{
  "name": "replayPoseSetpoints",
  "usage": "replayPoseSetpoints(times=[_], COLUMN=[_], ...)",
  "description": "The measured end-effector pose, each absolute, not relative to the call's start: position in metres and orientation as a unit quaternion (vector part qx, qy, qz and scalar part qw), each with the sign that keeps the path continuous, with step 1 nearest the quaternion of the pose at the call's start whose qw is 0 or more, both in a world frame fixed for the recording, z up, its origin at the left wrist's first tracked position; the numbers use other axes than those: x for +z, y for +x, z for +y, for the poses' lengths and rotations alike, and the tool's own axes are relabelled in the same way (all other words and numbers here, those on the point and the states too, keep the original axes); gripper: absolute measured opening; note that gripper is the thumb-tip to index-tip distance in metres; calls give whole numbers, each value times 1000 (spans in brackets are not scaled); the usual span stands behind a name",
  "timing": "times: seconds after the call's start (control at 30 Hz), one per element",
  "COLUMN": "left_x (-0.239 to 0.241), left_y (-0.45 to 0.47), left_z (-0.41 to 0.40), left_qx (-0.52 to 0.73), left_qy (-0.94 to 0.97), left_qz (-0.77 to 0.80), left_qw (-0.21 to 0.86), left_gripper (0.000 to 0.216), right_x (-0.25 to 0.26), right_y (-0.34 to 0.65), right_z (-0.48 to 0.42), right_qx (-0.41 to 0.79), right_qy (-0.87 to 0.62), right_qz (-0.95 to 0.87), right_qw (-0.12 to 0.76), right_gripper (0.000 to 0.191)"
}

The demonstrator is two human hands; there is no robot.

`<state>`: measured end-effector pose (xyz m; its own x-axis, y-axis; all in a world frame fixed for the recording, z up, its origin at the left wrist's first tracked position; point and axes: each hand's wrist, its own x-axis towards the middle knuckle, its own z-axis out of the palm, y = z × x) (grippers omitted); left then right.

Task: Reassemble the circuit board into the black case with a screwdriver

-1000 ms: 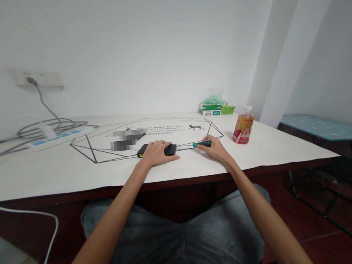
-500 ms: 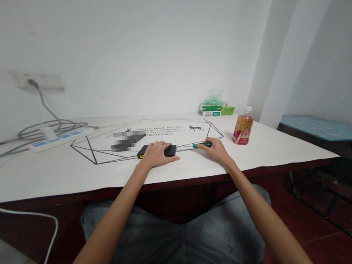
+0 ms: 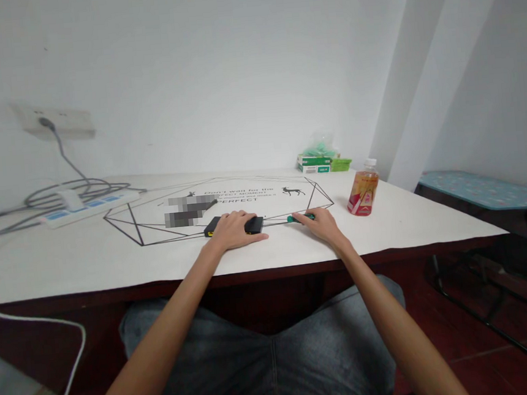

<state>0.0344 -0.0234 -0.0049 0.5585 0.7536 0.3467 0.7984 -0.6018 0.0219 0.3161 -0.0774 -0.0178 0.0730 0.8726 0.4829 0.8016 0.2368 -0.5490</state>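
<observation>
My left hand lies over a flat black box with yellow ports along its near side, fingers wrapped over the top and thumb stretched along the front. The box rests flat on the white table. To its right, my right hand is closed round a screwdriver with a green and black handle, held low and pointing left toward the box. Its thin shaft is hard to tell from the printed lines on the tabletop, so tip contact cannot be made out. A tiny dark speck shows just behind the box.
A drink bottle stands right of my right hand. Green-and-white boxes sit at the back. A power strip and coiled cables lie at left. A partly pixelated dark object lies behind the box.
The view has shifted very slightly. My right hand has turned a little on the screwdriver's handle; my left hand stays on the black box.
</observation>
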Motion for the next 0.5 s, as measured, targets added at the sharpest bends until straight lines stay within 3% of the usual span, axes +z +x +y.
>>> replayPoseSetpoints(times=[0.23,0.43,0.5], left_x=[-3,-1,0], left_y=[36,36,36], left_z=[-26,-28,-29], left_qx=[-157,-151,-150], left_qy=[-877,-876,-875], left_qz=[-448,-452,-453], left_qw=[78,76,76], left_gripper=[87,86,86], right_x=[-17,-17,-17], right_y=[314,314,313], right_z=[-81,-78,-78], right_qx=[127,40,47], right_qy=[-533,-617,-602], right_qz=[-683,-677,-685], right_qw=[484,400,409], right_gripper=[45,58,55])
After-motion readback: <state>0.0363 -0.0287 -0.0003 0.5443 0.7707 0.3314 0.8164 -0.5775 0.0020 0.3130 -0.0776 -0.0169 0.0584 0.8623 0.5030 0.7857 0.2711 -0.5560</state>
